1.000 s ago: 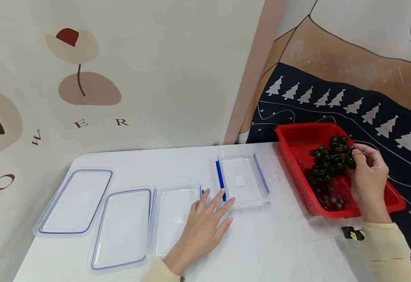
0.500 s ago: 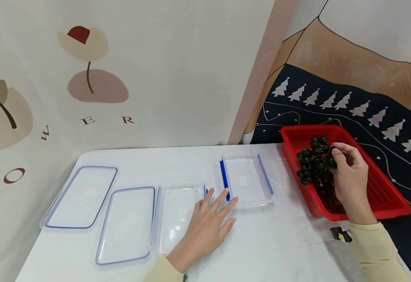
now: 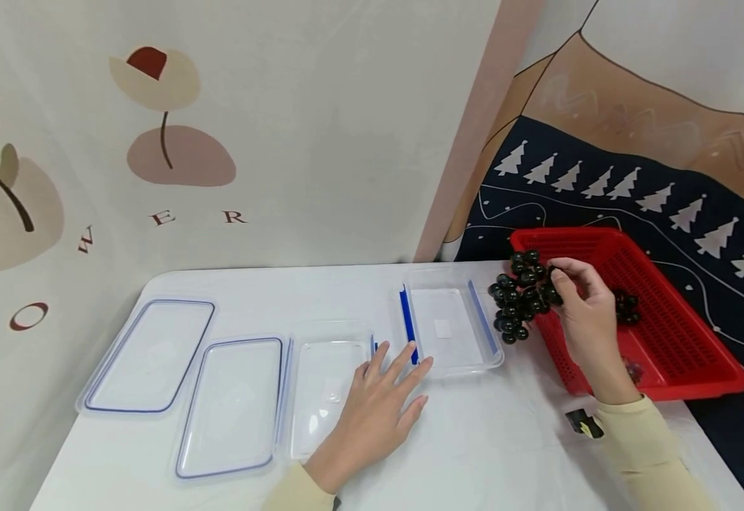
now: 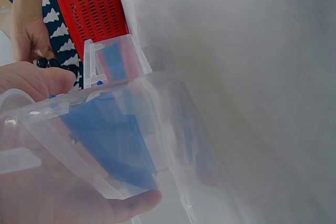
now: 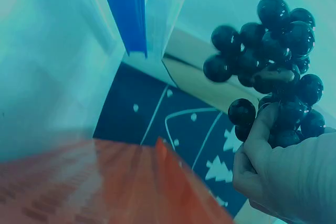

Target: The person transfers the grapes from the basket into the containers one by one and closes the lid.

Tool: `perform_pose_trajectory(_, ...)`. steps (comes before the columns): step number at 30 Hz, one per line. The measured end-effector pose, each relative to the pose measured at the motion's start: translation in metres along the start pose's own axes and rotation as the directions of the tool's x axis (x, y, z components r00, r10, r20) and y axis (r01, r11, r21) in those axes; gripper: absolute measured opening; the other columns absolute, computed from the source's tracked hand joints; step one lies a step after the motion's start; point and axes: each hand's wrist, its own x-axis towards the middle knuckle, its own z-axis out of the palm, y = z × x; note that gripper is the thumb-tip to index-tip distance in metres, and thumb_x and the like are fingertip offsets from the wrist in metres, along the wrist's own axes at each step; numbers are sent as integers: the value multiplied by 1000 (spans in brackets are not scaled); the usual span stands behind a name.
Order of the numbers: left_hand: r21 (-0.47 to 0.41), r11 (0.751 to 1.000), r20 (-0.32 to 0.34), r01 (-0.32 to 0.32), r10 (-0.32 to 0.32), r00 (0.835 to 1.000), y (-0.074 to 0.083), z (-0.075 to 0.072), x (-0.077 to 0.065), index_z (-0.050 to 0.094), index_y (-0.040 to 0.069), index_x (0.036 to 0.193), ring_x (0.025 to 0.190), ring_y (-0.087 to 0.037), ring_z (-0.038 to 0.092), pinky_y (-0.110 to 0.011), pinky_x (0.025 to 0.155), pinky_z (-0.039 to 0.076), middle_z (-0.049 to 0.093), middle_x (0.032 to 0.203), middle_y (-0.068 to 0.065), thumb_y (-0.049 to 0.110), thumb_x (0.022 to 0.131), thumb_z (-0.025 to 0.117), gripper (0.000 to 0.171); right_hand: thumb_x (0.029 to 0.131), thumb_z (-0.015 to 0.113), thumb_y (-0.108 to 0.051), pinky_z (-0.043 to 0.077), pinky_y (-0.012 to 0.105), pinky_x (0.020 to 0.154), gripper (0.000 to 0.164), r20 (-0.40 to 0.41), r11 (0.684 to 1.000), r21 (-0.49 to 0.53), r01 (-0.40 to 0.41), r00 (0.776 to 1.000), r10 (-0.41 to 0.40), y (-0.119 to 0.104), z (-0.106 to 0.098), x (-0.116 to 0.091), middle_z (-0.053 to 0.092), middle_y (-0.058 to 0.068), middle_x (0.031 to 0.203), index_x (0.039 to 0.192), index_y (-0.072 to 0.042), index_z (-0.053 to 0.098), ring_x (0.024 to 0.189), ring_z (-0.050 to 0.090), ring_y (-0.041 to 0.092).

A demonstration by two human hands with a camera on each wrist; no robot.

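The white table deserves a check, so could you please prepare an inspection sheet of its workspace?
Surface: white table, faint creases.
Job's things: dark grape bunch beside the farther container; more grapes in the red basket; both clear containers lidless; two lids at left.
Clutter: nothing seen.
Hands: left hand spread by the nearer container; right hand grips the bunch.
Cables: nothing seen.
Surroundings: flower-print wall; dark tree-print cloth.

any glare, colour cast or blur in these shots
Head: glints in the clear container by the left hand, soft shadow by the right sleeve. Right wrist: strong blue-green cast, highlights on the dark grapes, the red basket blurred. Left wrist: that hand looks hazy through plastic.
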Motion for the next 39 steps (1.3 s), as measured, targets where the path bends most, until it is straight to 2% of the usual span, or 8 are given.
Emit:
perform_pose_trajectory(6,-10,1000,15,9,-9,1000,-1,0,0,51,27,166,157,-51,30,-72,111,41,38,174,-8,39,114,56,53,110,68,-16,55,17,72,23,58,994,-106,12,998,-6,13,23,-3,67,7,125,130,-5,70,101,64,12)
perform_pose_trajectory(11,-5,1000,26,19,-19,999,-1,-1,0,50,28,167,158,-50,29,-72,112,40,37,175,-8,39,114,56,54,112,65,-18,56,15,82,33,124,970,-242,20,992,10,25,40,-6,66,6,130,138,2,65,105,62,10)
perform_pose_trajectory(15,-5,1000,17,12,-12,1000,0,0,-1,50,28,167,157,-51,30,-72,112,41,37,174,-8,39,114,57,54,113,62,-16,55,15,82,34,194,934,-354,49,981,22,36,50,-8,65,13,131,140,4,63,104,62,5)
perform_pose_trajectory(20,8,1000,8,4,-4,1000,-1,0,-2,48,29,168,157,-51,31,-71,112,41,37,175,-8,38,114,57,55,112,62,-12,54,16,80,33,266,918,-394,36,961,77,47,58,-11,64,24,134,140,5,63,101,64,1)
perform_pose_trajectory(29,44,999,4,-6,6,1000,0,-1,-1,49,29,167,156,-50,34,-67,111,44,38,174,-7,34,114,57,54,112,62,-14,49,16,87,38,306,886,-460,54,947,101,63,71,-11,60,24,143,145,3,59,121,62,28)
perform_pose_trajectory(32,57,998,4,-5,4,1000,0,-1,-1,49,29,167,155,-49,34,-67,111,44,38,174,-6,34,113,58,55,110,64,-15,51,24,93,37,308,865,-496,79,947,90,67,76,-7,60,23,144,144,1,61,127,61,34)
perform_pose_trajectory(35,64,998,10,-2,1,1000,0,-2,0,49,30,167,156,-48,34,-67,111,44,38,174,-6,35,113,58,55,109,65,-16,49,40,103,37,317,832,-543,116,945,75,70,83,-1,58,23,144,143,1,63,131,59,36)
perform_pose_trajectory(39,73,997,22,3,-5,1000,0,-2,0,48,31,168,157,-47,33,-66,111,44,38,175,-5,36,114,57,55,110,64,-18,46,55,109,39,333,813,-567,131,939,81,75,93,6,55,26,145,143,3,62,131,54,39)
